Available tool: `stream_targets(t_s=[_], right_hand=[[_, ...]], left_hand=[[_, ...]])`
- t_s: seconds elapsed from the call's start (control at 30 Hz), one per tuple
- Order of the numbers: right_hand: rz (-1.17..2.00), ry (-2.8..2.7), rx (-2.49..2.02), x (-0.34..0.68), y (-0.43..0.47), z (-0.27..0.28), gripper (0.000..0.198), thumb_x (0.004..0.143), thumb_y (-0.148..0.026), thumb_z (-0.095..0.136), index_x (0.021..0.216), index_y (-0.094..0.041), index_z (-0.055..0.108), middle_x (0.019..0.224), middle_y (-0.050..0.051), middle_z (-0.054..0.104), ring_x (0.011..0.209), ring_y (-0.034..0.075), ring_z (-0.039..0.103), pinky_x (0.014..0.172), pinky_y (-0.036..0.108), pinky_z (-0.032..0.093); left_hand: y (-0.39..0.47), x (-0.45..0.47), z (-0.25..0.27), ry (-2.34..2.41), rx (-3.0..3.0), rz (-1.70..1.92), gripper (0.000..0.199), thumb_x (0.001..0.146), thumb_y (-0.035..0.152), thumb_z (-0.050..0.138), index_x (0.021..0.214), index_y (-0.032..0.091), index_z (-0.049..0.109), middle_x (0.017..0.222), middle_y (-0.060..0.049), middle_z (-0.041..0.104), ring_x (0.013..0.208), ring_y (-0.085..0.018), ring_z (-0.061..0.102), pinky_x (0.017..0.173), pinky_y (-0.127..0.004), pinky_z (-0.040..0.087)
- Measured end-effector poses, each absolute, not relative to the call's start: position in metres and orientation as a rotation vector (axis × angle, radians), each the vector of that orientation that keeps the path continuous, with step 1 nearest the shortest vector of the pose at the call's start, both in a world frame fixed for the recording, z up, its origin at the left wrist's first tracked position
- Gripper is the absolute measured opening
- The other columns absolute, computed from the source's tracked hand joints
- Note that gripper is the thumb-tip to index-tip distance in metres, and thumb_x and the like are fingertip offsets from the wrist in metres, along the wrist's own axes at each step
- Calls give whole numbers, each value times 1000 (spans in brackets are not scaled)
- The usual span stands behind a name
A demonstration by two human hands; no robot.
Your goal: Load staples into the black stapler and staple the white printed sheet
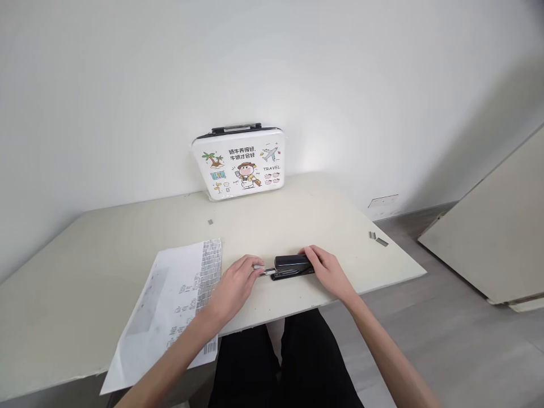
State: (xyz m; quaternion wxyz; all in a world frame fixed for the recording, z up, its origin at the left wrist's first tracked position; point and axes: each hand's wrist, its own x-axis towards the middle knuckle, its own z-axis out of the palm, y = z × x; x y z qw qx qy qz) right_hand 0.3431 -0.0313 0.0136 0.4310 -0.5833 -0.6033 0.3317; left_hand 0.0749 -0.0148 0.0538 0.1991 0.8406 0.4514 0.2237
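A black stapler point(293, 262) lies near the table's front edge, its nose toward the left. My right hand point(325, 269) is wrapped round the stapler's rear end. A metal tray point(268, 272) sticks out from the stapler's left end. There my left hand point(238, 283) is closed in a pinch, with a small grey strip of staples point(258, 267) showing between thumb and fingers. Whether the fingertips also touch the tray is hard to make out.
Printed paper sheets point(170, 294) lie left, overhanging the front edge. Against the wall stands a white cartoon case point(242, 164). Small grey staple strips point(381, 242) rest near the right edge, and another grey piece point(210, 222) is before the case. A pale panel point(493, 226) stands right.
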Motion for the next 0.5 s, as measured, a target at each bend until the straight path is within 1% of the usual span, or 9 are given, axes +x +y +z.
stream_targets(t_s=[0.23,0.4,0.5], right_hand=[[829,-1508,-1455,343,-32,15,53,106,-60,35,99,-24,73,92,5,74,86,24,62,78,32,45],[822,-1506,-1443,343,-32,14,53,106,-59,36,101,-24,75,95,5,75,87,24,62,79,32,45],[818,-1509,-1437,343,-31,14,53,106,-60,36,101,-24,75,94,5,75,87,24,63,80,32,45]], left_hand=[[-17,82,40,1332,2499,578,21,109,37,44,111,25,61,112,-4,74,103,-26,71,91,-43,55],[-17,82,36,1343,2529,594,21,109,37,45,110,23,62,110,-3,75,101,-25,71,92,-43,55],[-18,82,35,1345,2511,603,21,109,36,45,110,23,62,110,-3,75,101,-25,71,90,-42,56]])
